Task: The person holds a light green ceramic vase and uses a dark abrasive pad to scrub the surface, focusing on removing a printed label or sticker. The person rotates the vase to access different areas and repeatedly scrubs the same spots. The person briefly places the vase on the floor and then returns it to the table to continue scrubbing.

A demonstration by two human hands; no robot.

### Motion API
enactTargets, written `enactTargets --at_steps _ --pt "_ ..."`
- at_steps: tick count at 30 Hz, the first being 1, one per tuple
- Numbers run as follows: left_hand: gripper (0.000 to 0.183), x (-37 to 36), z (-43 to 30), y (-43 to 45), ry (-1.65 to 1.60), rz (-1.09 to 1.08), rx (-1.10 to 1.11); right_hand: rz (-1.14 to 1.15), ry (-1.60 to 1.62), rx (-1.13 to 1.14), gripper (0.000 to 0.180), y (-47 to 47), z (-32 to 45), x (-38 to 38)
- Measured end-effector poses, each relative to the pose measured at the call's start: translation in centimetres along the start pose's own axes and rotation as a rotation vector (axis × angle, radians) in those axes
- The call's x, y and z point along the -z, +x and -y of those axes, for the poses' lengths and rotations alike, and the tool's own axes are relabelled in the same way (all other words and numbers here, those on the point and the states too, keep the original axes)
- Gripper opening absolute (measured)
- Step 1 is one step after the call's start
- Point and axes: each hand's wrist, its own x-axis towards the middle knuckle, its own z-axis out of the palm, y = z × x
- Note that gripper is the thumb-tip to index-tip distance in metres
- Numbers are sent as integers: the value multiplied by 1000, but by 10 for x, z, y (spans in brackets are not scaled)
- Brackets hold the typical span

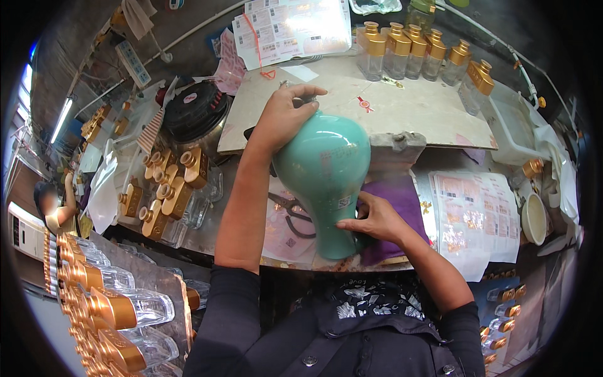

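A glossy turquoise vase [325, 160], wide at the shoulder and narrow lower down, stands out in front of me, tilted in the view. My left hand [294, 110] is around its neck end at the top, fingers curled over the mouth. Against the narrow part rests my right hand [377, 219], with the thumb on the surface beside a small printed code patch. Faint printed marks show on the vase's body. Black-handled scissors [299, 219] lie just left of the vase on pinkish sheets. A purple cloth [400, 207] lies under and beside my right hand.
Gold-shouldered glass bottles [395, 47] line the back of a pale board [264, 113]; more bottles [172, 193] stand at left and on a lower-left rack [115, 308]. Printed sticker sheets [476, 217] lie right. A grey block [395, 148] sits behind the vase. Another person [56, 207] is far left.
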Motion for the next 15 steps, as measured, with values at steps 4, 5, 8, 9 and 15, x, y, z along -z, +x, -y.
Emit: enactTargets --at_steps 4,5,8,9,15 --pt "28 -1 -1 2 27 -13 -9 6 25 7 78 1 2 1" --pt "28 -1 0 2 20 -13 -11 4 30 12 73 0 3 1" --pt "28 -2 3 3 5 -6 -9 8 16 12 70 -3 8 4" --pt "28 -2 4 4 0 -3 -8 11 6 11 71 -3 10 6" --pt "28 -5 -5 2 -1 1 -3 -110 60 14 72 -23 -5 26"
